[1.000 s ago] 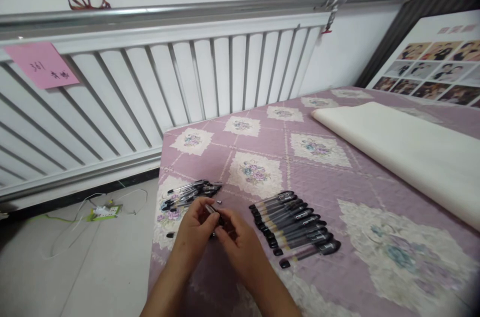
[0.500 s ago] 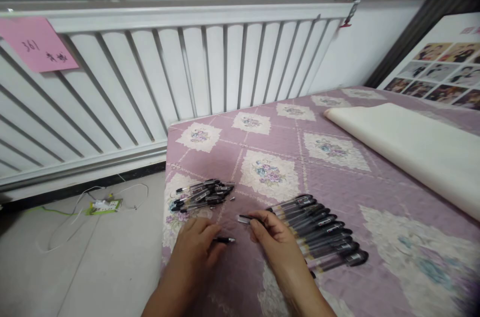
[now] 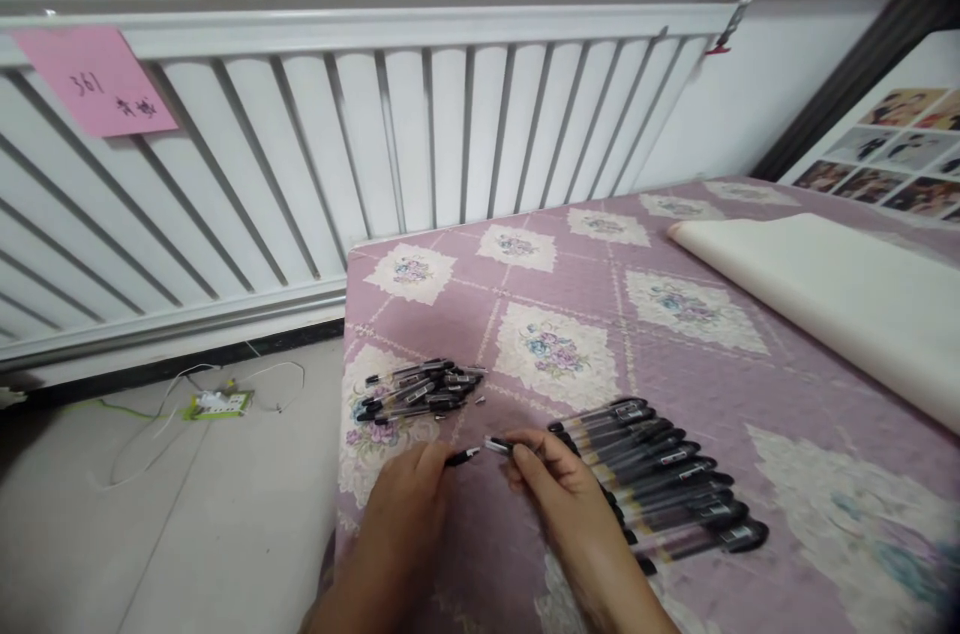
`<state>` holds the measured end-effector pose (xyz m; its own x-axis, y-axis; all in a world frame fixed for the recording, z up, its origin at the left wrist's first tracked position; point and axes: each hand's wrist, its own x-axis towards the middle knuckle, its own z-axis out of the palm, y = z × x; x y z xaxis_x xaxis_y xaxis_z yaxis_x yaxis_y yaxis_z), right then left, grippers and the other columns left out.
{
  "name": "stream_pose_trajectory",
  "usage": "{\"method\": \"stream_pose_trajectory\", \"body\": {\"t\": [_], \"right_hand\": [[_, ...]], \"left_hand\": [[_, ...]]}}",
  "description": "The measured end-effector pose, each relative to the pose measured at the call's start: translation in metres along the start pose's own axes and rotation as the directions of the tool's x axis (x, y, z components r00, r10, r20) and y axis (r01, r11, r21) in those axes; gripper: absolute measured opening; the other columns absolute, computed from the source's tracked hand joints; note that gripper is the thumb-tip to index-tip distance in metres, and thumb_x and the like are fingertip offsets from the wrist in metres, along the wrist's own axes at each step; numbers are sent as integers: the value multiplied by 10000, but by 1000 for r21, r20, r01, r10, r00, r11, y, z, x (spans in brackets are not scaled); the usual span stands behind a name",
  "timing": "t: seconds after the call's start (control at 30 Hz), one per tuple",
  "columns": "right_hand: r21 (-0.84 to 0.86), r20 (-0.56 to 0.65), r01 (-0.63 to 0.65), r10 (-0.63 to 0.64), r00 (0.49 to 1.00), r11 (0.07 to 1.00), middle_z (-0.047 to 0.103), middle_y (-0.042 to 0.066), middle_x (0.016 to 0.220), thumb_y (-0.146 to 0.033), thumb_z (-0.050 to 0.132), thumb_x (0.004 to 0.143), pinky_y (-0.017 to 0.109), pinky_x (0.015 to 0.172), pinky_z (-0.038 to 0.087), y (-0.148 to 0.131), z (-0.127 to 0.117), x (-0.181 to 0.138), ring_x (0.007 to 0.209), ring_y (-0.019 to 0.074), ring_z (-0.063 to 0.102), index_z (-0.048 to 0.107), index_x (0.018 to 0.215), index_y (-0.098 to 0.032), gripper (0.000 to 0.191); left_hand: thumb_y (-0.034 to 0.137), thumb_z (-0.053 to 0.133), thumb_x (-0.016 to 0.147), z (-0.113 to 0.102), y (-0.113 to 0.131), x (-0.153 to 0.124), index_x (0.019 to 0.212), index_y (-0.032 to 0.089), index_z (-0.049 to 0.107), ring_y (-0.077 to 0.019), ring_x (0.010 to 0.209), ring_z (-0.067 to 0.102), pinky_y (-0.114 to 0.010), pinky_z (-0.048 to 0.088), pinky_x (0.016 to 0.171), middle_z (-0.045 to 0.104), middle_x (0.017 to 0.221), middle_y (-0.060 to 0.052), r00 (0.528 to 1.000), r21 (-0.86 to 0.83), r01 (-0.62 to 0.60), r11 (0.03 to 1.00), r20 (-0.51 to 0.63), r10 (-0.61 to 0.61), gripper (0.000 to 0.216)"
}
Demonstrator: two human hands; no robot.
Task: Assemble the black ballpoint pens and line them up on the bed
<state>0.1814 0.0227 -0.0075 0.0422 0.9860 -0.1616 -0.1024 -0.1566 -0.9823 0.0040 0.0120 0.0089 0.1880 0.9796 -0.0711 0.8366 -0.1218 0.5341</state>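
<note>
My left hand (image 3: 409, 499) is closed around a pen (image 3: 463, 456); its dark grip and pale tip stick out to the right, and the rest is hidden in the hand. Opposite, my right hand (image 3: 559, 489) pinches a black pen cap (image 3: 498, 445) with a clear, pale end facing left. A small gap separates the pen tip from the cap. Beyond the left hand lies a loose pile of black-and-clear pens (image 3: 420, 389), with small loose bits beside it. Right of my right hand, several capped pens (image 3: 667, 469) lie side by side in a slanted row.
Everything lies on a purple floral quilted cover (image 3: 555, 274). A cream folded sheet (image 3: 825, 284) is at the right. Behind stands a white radiator (image 3: 442, 134) with a pink note (image 3: 97, 82). A power strip (image 3: 217, 404) with cables is on the floor at left.
My left hand has raised the pen, bringing its tip nearly level with the cap in my right hand, and the gap between them is smaller. The whole view has shifted slightly.
</note>
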Motion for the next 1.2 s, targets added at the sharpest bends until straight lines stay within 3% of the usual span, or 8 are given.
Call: {"method": "stream_pose_trajectory", "body": {"t": [0.3,0.57,0.7,0.93,1.03,1.2], "right_hand": [[-29,-55,-6,4,998,1000,514,-39,581,-440,626,770,224,547,359,-7,-3,-3,559,116,452,645,844,-188,263],[-231,153,30,6,988,972,528,-29,612,-377,598,766,232,545,337,-15,4,-5,585,129,451,668,772,-200,191],[-236,212,21,30,977,972,505,-41,603,-380,551,806,232,545,332,-11,4,-6,573,124,440,657,827,-208,203],[-223,106,-41,67,992,974,456,-54,586,-465,560,787,222,514,286,-5,-5,-2,548,113,393,624,838,-196,281],[-228,127,-26,56,990,973,454,-54,585,-469,551,797,223,518,293,-6,-5,-3,551,113,394,620,831,-194,285],[-246,180,-2,47,983,969,480,-47,613,-464,524,835,227,535,329,-8,-3,-5,575,121,427,611,869,-203,278]], "left_hand": [[138,404,858,-1,0,-1,1022,215,630,-223,922,589,-348,440,825,662,944,-57,996,-9,-47,999,-71,47,290],[132,483,840,9,-1,1,930,222,649,-236,883,600,-386,447,805,674,914,-45,971,79,-204,976,-113,212,210],[148,522,827,15,-5,0,1027,203,623,-244,880,607,-405,463,802,681,953,-59,946,94,-270,958,-162,282,231],[181,512,859,7,-8,3,1070,211,628,-257,923,604,-435,460,841,674,987,-71,974,175,-180,968,-106,200,243],[157,495,864,5,-5,4,998,218,659,-233,883,607,-379,478,803,669,926,-55,980,141,-183,973,-49,191,220],[160,488,866,6,-2,4,944,212,675,-216,851,598,-334,474,776,652,882,-50,980,116,-183,976,-60,191,209]]}}
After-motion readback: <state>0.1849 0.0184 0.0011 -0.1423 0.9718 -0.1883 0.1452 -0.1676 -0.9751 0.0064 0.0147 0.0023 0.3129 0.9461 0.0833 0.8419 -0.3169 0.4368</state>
